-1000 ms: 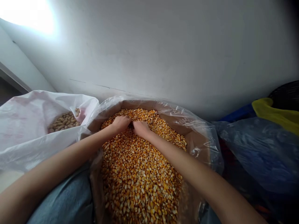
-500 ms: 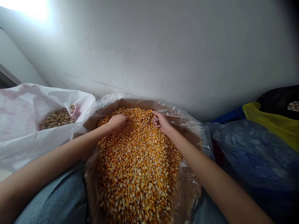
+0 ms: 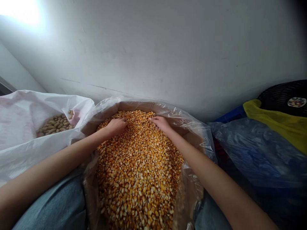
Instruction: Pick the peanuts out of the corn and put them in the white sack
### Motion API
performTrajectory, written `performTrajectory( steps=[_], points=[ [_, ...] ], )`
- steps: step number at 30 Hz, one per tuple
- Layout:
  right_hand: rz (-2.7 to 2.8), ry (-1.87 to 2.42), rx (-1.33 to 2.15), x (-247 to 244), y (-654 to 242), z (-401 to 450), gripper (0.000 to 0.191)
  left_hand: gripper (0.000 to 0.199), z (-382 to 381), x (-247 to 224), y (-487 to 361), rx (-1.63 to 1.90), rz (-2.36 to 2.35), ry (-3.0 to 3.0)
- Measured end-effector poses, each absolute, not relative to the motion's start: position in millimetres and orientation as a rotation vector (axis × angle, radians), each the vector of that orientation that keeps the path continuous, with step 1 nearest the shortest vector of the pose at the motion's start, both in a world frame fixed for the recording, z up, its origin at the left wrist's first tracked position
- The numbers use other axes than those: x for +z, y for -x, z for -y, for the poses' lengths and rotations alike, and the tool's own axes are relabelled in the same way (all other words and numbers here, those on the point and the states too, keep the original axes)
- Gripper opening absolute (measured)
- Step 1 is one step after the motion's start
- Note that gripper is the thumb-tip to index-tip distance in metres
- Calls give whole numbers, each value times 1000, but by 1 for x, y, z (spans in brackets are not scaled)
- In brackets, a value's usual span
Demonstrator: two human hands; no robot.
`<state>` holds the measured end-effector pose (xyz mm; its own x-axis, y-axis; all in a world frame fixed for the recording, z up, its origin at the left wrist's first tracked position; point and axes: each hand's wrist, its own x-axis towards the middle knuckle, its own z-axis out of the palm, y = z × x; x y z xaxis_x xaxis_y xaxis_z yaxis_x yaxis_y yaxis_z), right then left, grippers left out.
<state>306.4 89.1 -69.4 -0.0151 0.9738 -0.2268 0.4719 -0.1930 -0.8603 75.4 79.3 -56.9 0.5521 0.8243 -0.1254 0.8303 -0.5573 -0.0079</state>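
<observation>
Two bare hands lying open, unclenched, palms down: left hand (image 3: 116,126), right hand (image 3: 159,124), touching yellow dried corn kernels (image 3: 139,169) filling plastic-lined cardboard box (image 3: 134,106); tan unshelled peanuts (image 3: 54,125) sitting in white plastic sack (image 3: 21,127) alongside.

The corn kernels (image 3: 139,166) look smooth and glossy, lying in a thin, shiny clear plastic liner (image 3: 194,134) over matt brown cardboard (image 3: 136,106). A crinkled white plastic sack (image 3: 31,127) holds peanuts (image 3: 54,126) in rough, dull shells, and a blue plastic bag (image 3: 259,153) has a glossy sheen. The wall (image 3: 168,48) is matt paint; the jeans (image 3: 55,204) are denim.
</observation>
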Motion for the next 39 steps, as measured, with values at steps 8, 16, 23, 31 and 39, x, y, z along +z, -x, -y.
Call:
performTrajectory(
  steps=[8, 16, 23, 31, 39],
  points=[
    [896, 1112, 1693, -52, -321, -89, 28, 28, -86, -55, -74, 568, -1365, -1768],
    [1474, 1598, 1320, -66, -295, -86, 10, 27, -86, -41, -73, 747, -917, -919],
    [2439, 1928, 239, -78, -262, -84, 26, 31, -84, -44, -73, 738, -890, -829],
    [2313, 1986, 330, -79, -283, -81, 25, 22, -86, -43, -71, 735, -864, -647],
    [2125, 1862, 603, -69, -290, -86, 25, 21, -87, -44, -70, 746, -889, -608]
  ],
)
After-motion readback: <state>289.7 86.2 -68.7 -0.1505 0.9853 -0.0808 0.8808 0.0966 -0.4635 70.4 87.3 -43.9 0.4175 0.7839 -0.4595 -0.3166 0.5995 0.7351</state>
